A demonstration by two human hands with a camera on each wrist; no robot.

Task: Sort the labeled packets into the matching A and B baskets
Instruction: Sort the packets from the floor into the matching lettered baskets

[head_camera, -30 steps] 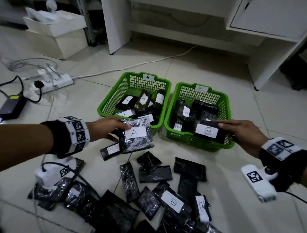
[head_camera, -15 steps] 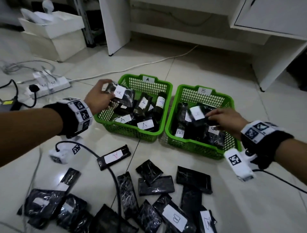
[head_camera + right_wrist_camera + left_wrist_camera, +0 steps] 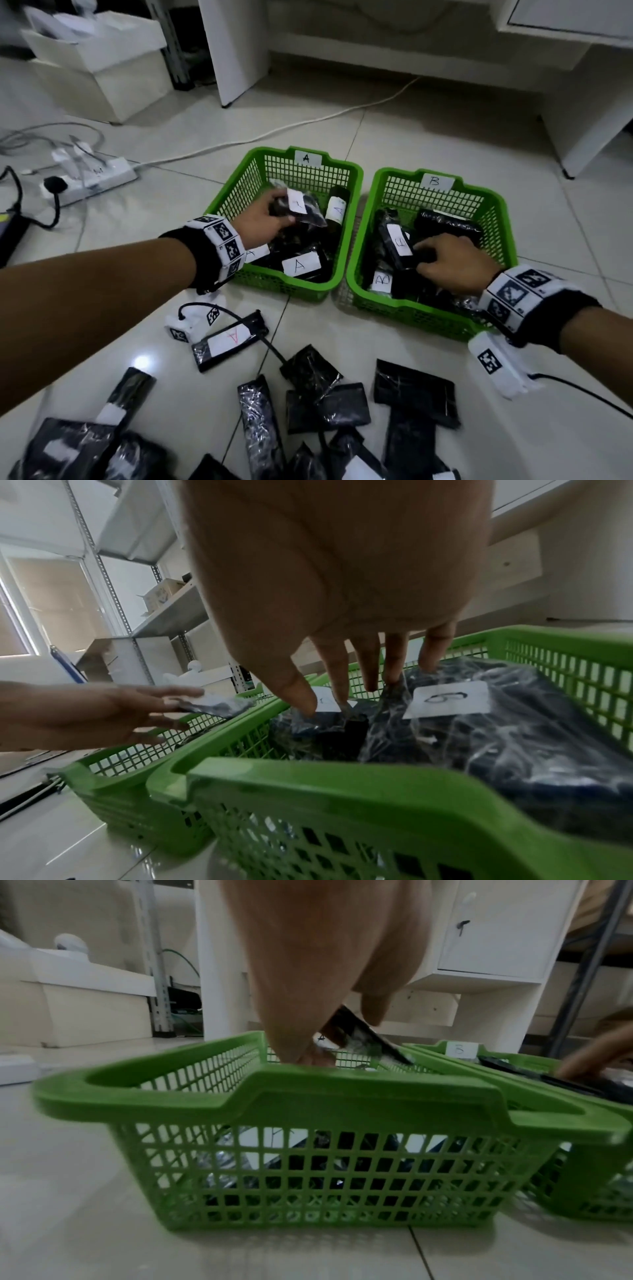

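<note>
Left hand [image 3: 263, 219] grips a black packet [image 3: 301, 209], white label up, now low inside the A basket [image 3: 354, 178]; half a second ago it held it above the basket's left rim. Right hand [image 3: 452, 267], fingers spread and relaxed, presses on packets in the B basket [image 3: 500, 209], deeper toward the left than before. Loose packets [image 3: 414, 394] lie on the floor [image 3: 376, 335], an A-labeled one [image 3: 229, 339] nearest the baskets.

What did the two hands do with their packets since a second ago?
The left hand carried its packet from the floor up over basket A, gripping it. The right hand let its packet drop into basket B. Baskets and floor packets stayed put.
</note>
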